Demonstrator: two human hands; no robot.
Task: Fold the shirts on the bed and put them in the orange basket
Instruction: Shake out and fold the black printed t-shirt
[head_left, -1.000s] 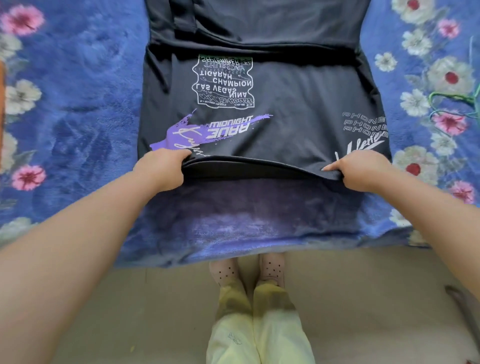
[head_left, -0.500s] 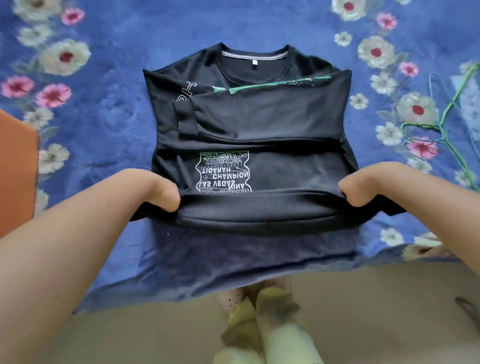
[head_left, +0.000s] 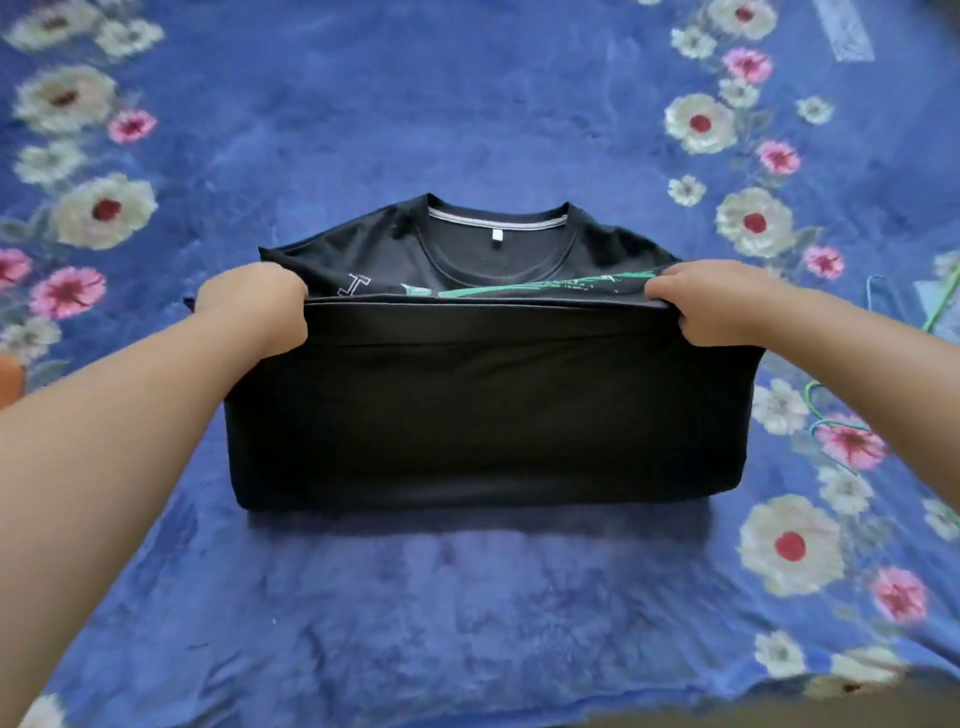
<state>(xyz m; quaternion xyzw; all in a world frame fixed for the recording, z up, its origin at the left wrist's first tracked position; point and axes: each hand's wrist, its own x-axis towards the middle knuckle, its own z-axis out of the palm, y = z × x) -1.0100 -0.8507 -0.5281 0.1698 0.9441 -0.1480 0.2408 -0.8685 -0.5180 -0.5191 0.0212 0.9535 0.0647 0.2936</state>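
A black shirt (head_left: 483, 415) lies on the blue flowered bedspread (head_left: 467, 597), its bottom half folded up over the body. The collar with a white label and a strip of green print show beyond the folded hem. My left hand (head_left: 254, 306) grips the hem's left corner, and my right hand (head_left: 711, 301) grips its right corner, both just below the collar. A sliver of the orange basket (head_left: 10, 379) shows at the left edge.
Green and blue wire hangers (head_left: 852, 426) lie on the bedspread to the right of the shirt. The bed's front edge (head_left: 675, 719) runs along the bottom of the view.
Both hands have carried the shirt's bottom hem up and away from me, laying it over the printed front up to the collar. The prints are now covered.
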